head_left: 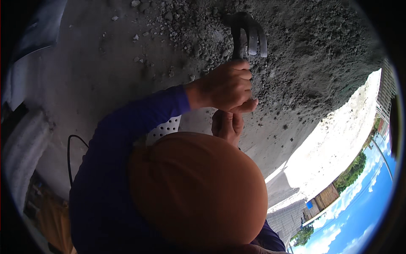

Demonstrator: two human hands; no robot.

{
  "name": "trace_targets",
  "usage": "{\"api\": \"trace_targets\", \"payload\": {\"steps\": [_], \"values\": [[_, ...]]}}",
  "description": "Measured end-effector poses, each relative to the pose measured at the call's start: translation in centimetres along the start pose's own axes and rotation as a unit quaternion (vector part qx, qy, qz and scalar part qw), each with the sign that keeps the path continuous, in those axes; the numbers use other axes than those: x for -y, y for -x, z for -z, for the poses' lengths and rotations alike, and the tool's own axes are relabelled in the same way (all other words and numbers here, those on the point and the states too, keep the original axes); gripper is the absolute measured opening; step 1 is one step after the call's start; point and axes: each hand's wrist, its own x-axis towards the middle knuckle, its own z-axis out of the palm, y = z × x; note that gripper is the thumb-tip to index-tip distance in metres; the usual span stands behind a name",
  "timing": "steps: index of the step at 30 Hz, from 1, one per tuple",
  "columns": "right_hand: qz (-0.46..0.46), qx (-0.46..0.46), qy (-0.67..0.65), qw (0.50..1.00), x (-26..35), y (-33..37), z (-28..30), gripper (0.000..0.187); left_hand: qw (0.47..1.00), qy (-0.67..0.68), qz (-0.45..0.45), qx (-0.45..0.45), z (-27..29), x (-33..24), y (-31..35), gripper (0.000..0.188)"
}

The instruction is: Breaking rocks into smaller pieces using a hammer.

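A claw hammer [241,40] with a dark head stands out above my left hand [228,86], its claws curving over to the right. My left hand is wrapped round the handle close below the head, its thumb pointing right. Right beneath it, my right hand [228,125] is closed with fingers curled. Whatever it holds is hidden; the handle's lower part does not show. A rounded orange cloth shape [198,194] hides the right wrist and forearm. The hammer head is over broken grey rubble [186,34] on the rough concrete-like surface [304,46].
A white piece with round holes [169,127] shows between my left sleeve and the orange cloth. At the left lie a thin black cable [69,156] and a pale rounded bundle [27,148]. Bright sunlit ground [334,135] and distant trees lie to the right.
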Motion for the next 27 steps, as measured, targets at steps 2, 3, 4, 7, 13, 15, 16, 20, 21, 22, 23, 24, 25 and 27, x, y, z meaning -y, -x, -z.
{"api": "trace_targets", "payload": {"steps": [2,3,4,7,13,15,16,20,21,22,23,24,25,27], "values": [[0.045,-0.057,-0.053,0.996,1.7,0.8,-1.3,0.024,0.998,-0.002,-0.056,-0.028,2.5,-1.0,-3.1,0.034],[0.092,-0.095,-0.106,0.986,1.9,0.5,-1.9,0.024,0.993,-0.022,-0.104,-0.057,3.3,-1.1,-3.8,0.033],[0.139,-0.052,-0.001,0.989,1.1,0.0,-0.8,0.022,0.990,-0.051,-0.115,-0.071,3.8,-1.1,-3.9,0.031],[0.184,0.047,0.068,0.979,-2.3,-2.3,0.9,0.023,0.990,-0.082,-0.098,-0.064,2.2,0.3,-1.5,0.032],[0.039,0.033,0.093,0.994,-0.7,-4.9,-1.4,0.022,0.998,-0.009,0.062,0.033,-2.0,4.7,3.1,0.035],[-0.056,0.017,0.053,0.997,0.6,-3.5,-1.8,0.023,0.996,0.020,0.082,0.040,-1.2,2.8,3.5,0.036],[-0.043,0.052,0.082,0.994,0.6,-3.4,-1.6,0.031,0.997,0.003,0.071,0.037,-0.4,2.8,3.1,0.036],[0.011,0.007,0.080,0.997,1.2,-0.8,-1.4,0.025,0.998,-0.043,-0.015,-0.050,3.7,0.1,-0.4,0.036],[0.066,0.020,0.068,0.995,2.1,-0.8,-2.0,0.024,0.994,-0.069,-0.052,-0.071,4.6,-0.2,-1.0,0.036],[0.121,0.032,0.055,0.991,2.6,-0.9,-2.3,0.023,0.988,-0.113,-0.077,-0.076,4.8,-0.4,-1.1,0.035],[0.124,0.033,0.055,0.990,2.1,-1.2,-2.2,0.023,0.987,-0.115,-0.079,-0.077,4.9,-0.1,-0.7,0.035],[0.086,0.052,0.072,0.992,1.0,-1.6,-1.7,0.024,0.991,-0.108,-0.046,-0.065,4.4,0.3,0.0,0.036],[0.047,0.071,0.088,0.993,-0.3,-2.0,-1.1,0.025,0.993,-0.101,-0.011,-0.052,3.7,0.6,1.0,0.036],[-0.015,0.103,0.049,0.993,-2.6,-2.8,-1.2,0.025,0.989,-0.009,0.133,0.065,0.9,3.1,5.5,0.042]]}}
